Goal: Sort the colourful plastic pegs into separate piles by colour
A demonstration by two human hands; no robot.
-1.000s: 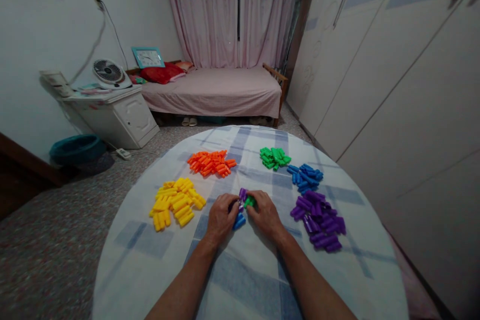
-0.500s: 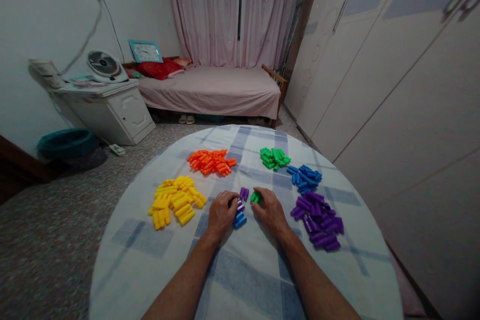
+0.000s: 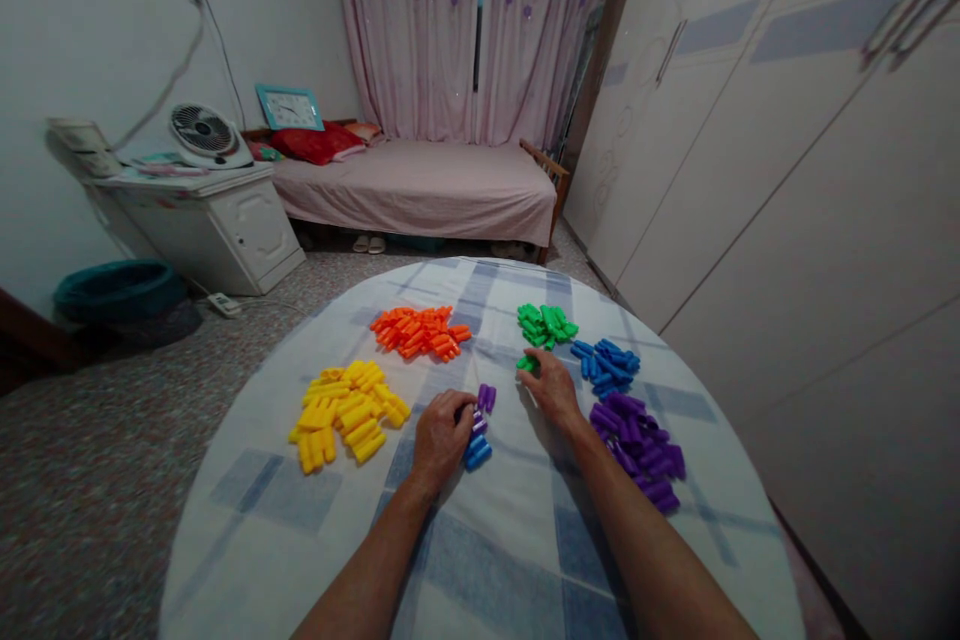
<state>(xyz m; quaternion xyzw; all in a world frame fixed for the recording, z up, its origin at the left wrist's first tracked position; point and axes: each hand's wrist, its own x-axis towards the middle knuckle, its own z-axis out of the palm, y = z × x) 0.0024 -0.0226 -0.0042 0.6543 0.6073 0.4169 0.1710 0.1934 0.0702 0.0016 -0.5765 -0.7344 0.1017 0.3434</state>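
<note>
My right hand pinches a green piece and reaches toward the green pile at the far side of the round table. My left hand rests curled on the cloth beside a small mixed cluster of purple pieces and blue pieces, its fingers touching them. Sorted piles lie around: orange, yellow, blue and purple.
A checked cloth covers the table. Behind it are a bed, a white cabinet with a fan, a teal basin on the floor, and wardrobe doors close on the right.
My right hand has lifted the green piece out of the middle cluster and carried it forward toward the green pile. My left hand has stayed by the cluster.
</note>
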